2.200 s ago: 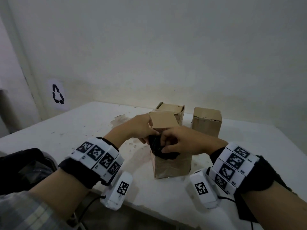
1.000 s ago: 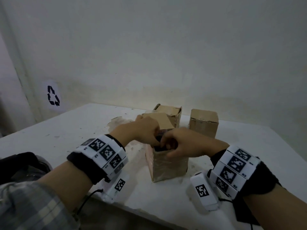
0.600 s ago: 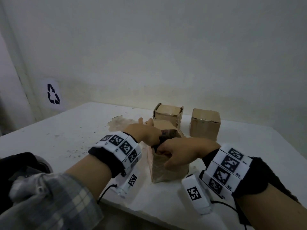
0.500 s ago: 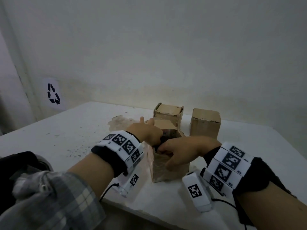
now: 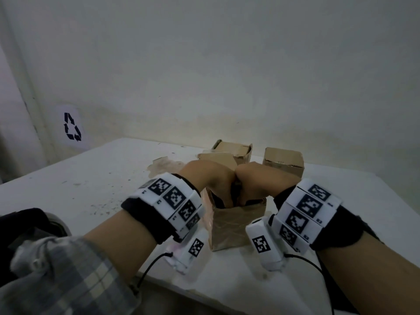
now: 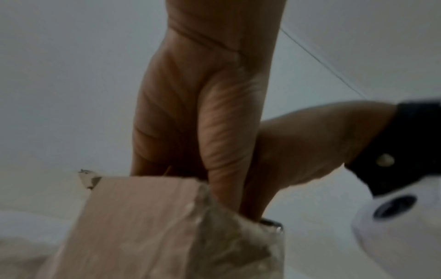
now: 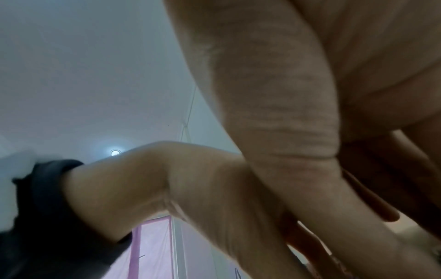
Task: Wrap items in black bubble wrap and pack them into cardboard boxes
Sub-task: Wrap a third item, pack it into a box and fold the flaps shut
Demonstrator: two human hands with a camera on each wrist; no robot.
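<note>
An open brown cardboard box (image 5: pixel 236 223) stands on the white table (image 5: pixel 91 183) in front of me. My left hand (image 5: pixel 211 176) and right hand (image 5: pixel 256 180) are side by side, fingers pointing down into its mouth. Only a dark sliver of the black bubble-wrapped item (image 5: pixel 237 189) shows between them; the rest is hidden inside. In the left wrist view, my left hand (image 6: pixel 198 113) has its straight fingers reaching past the box (image 6: pixel 143 226) rim, with the right hand (image 6: pixel 298 151) beside them. In the right wrist view, the right hand (image 7: pixel 286 113) crosses in front of the left hand (image 7: pixel 167 179).
Two more cardboard boxes stand behind: one with loose flaps (image 5: pixel 234 148), one closed (image 5: pixel 284 160). A raised flap (image 5: pixel 216 158) sticks up behind my hands. A recycling sign (image 5: pixel 72 126) is on the left wall. A dark bag (image 5: pixel 27 223) lies at my left. The table's front edge is close.
The black bundle, earlier bulging out of the box's mouth, has gone down inside. Both hands have followed it and now reach deeper into the box.
</note>
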